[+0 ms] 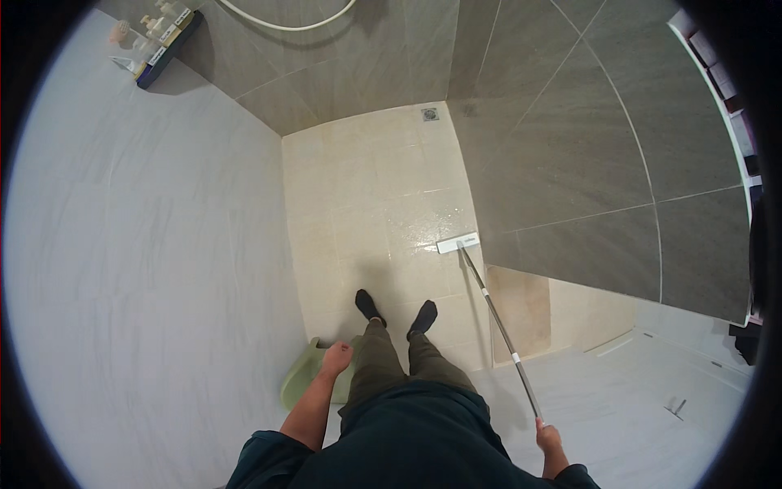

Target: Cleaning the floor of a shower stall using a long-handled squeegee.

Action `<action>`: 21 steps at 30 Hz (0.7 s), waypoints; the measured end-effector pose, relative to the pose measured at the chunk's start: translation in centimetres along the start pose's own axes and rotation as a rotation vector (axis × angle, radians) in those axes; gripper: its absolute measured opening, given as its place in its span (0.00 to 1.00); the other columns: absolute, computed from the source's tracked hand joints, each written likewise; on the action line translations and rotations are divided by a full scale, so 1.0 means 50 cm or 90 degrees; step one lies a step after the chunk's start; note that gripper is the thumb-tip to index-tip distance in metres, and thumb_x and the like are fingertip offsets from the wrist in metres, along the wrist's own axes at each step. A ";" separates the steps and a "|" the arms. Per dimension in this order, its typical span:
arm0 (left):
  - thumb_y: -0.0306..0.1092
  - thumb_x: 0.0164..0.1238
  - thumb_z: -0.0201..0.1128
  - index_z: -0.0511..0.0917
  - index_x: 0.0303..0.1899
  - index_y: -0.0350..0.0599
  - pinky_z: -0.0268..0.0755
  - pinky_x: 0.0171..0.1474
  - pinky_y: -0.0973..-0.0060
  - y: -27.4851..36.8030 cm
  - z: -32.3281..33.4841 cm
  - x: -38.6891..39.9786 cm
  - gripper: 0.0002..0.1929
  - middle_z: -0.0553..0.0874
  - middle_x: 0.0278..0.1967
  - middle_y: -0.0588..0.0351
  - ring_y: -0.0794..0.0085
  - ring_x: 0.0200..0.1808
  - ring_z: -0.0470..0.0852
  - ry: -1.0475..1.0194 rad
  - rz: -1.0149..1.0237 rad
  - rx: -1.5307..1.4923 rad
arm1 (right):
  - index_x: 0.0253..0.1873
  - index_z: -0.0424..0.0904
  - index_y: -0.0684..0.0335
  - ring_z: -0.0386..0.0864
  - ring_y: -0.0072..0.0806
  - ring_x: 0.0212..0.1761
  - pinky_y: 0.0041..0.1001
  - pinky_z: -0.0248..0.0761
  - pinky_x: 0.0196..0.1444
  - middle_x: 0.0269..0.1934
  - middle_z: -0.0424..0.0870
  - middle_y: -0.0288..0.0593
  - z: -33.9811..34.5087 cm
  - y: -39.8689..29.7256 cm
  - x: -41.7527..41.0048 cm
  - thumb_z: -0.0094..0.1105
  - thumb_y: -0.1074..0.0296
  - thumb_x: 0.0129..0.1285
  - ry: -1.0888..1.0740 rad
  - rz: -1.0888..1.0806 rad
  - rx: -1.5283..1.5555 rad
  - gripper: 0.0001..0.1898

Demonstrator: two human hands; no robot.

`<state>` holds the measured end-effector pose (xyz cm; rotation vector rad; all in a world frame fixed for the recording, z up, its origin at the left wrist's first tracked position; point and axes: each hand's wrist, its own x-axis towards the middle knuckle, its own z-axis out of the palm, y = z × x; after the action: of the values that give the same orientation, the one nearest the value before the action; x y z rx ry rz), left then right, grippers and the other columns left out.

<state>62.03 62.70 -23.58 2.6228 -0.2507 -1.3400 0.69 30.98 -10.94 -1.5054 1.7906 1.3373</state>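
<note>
My right hand (548, 435) is closed round the upper end of a long metal pole (502, 330), low on the right. The pole slants up and left to a flat white mop head (457, 242), which rests on beige floor tiles (342, 226) beside the grey tiled wall. Wet, shiny patches show on the tiles just left of and above the mop head. My left hand (338, 358) hangs over a green plastic item (299, 376) by the left wall; its fingers are curled, and nothing shows in them.
A square floor drain (430, 114) lies at the far corner. Pump bottles stand on a dark corner shelf (171, 49) at upper left, and a white hose (287, 27) hangs near the top. A grey partition (586, 153) ends at right, beside a doorway threshold and brown mat (519, 308).
</note>
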 end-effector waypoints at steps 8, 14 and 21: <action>0.46 0.70 0.61 0.85 0.51 0.42 0.79 0.59 0.56 0.126 -0.002 -0.012 0.19 0.90 0.47 0.42 0.48 0.54 0.88 0.016 0.052 -0.044 | 0.59 0.79 0.83 0.80 0.63 0.65 0.49 0.72 0.65 0.55 0.81 0.80 -0.020 -0.389 0.233 0.32 0.23 0.74 -0.168 -0.071 0.221 0.53; 0.47 0.71 0.62 0.85 0.52 0.42 0.79 0.58 0.55 0.164 -0.030 -0.013 0.19 0.91 0.47 0.41 0.47 0.52 0.88 0.008 0.099 -0.021 | 0.59 0.81 0.80 0.78 0.65 0.66 0.48 0.71 0.68 0.57 0.81 0.78 -0.234 -0.763 0.246 0.36 0.30 0.76 -0.069 -0.249 0.287 0.46; 0.47 0.70 0.61 0.85 0.52 0.43 0.78 0.60 0.55 0.105 -0.004 0.047 0.19 0.91 0.48 0.44 0.47 0.55 0.87 -0.003 0.059 -0.022 | 0.53 0.82 0.81 0.81 0.69 0.58 0.54 0.73 0.62 0.50 0.84 0.77 -0.017 -0.364 0.173 0.28 0.27 0.77 0.038 -0.305 0.073 0.50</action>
<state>63.19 57.09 -24.04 2.5477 -0.3420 -1.3087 14.98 27.11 -24.64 -1.7777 1.3861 0.9457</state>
